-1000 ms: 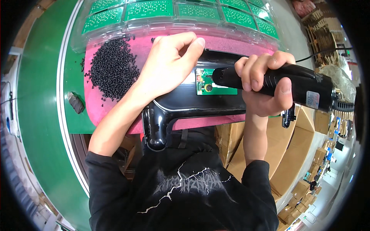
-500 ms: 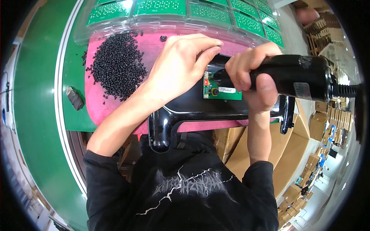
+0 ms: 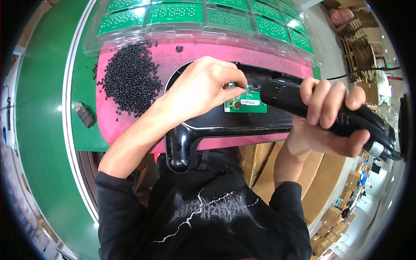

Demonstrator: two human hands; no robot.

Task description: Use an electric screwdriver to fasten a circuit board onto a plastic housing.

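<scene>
My right hand [image 3: 329, 108] is wrapped round a black electric screwdriver [image 3: 288, 95], whose nose points left and whose cable end slants down to the right. At the thin bit in front of that nose, my left hand [image 3: 208, 86] pinches thumb and forefinger together; anything between them is too small to make out. Just below lies a green circuit board [image 3: 247, 107] with a white label and a round yellow-and-black part. It sits in a glossy black plastic housing [image 3: 208, 123], partly hidden by my left hand and the screwdriver.
A heap of small black screws [image 3: 130, 80] lies left on the pink mat [image 3: 108, 128]. One small round black part [image 3: 179, 49] is beyond the housing. Clear trays [image 3: 173, 34] of green boards line the far side. Cardboard boxes [image 3: 299, 169] stand beside me at lower right.
The screwdriver has swung so its rear end is lower and nearer me, and my right-hand grip has shifted back along it. My left hand has come down to the bit.
</scene>
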